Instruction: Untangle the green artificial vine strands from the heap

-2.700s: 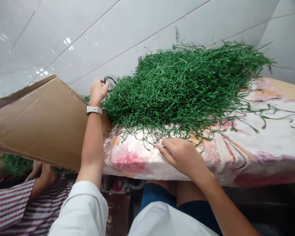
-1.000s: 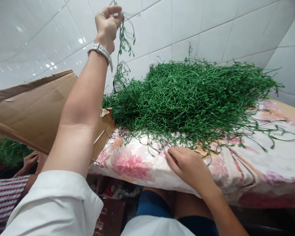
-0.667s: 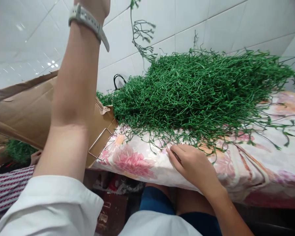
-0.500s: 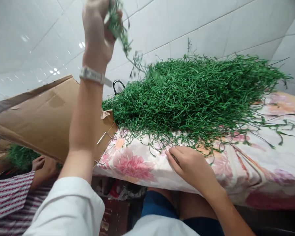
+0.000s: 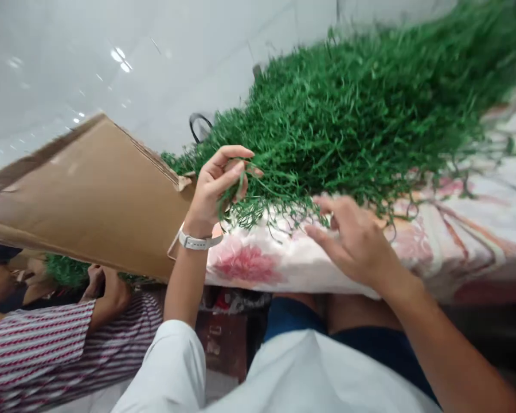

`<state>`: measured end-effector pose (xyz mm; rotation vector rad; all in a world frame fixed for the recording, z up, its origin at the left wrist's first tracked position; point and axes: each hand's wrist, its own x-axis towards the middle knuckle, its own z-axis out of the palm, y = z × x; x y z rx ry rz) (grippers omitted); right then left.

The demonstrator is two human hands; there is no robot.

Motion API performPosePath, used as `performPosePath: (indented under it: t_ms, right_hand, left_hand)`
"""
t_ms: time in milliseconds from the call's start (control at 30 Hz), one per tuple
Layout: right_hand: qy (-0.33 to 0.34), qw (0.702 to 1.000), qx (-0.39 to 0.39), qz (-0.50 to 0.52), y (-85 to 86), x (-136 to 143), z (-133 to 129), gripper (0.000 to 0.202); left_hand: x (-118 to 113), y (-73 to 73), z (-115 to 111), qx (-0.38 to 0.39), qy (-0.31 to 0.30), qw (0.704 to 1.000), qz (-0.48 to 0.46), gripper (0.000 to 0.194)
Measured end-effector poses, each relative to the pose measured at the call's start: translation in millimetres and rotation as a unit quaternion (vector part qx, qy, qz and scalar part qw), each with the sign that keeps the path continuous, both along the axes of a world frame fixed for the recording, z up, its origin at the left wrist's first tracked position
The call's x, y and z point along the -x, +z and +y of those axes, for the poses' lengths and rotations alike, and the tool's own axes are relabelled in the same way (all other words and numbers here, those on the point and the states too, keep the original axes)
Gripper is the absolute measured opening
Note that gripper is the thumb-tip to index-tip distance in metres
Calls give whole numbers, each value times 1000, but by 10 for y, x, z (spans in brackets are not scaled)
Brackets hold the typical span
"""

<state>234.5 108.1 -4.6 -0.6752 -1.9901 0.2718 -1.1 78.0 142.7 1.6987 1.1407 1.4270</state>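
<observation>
A big heap of thin green stems (image 5: 352, 109), curly and tangled, covers the back of a surface draped in flowered cloth (image 5: 249, 264). My left hand (image 5: 212, 186), with a white band at the wrist, is closed around a few green stems (image 5: 245, 217), whose ends hang down and trail to the right. Just in front of the heap, my right hand (image 5: 361, 244) hovers over the cloth with thumb and fingers apart. Nothing shows between them, though motion blurs the fingertips and loose stems lie close by.
To the left, a large cardboard piece (image 5: 98, 201) leans up beside the cloth. Beyond it, a person in a striped sleeve (image 5: 47, 338) has hands near more green stems (image 5: 66, 269). A black loop (image 5: 200, 127) stands by the pale tiled wall (image 5: 189, 51).
My left hand has come down from high up to the heap's front left edge, still holding stems. The fingers of my right hand have spread. The view has shifted.
</observation>
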Motion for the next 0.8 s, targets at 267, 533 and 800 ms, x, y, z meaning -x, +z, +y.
performPosePath:
  t_ms: [267, 533, 800]
  right_hand:
    - [133, 989, 57, -15, -28, -104, 119, 55]
    - [175, 979, 77, -63, 36, -101, 71, 48]
    - [214, 965, 151, -25, 111, -92, 78, 57]
  left_hand:
    - [-329, -1037, -355, 16, -9, 989, 148, 19]
    - [-384, -1259, -677, -75, 166, 961, 206, 19]
    - [-433, -1477, -729, -51, 184, 955, 228, 45]
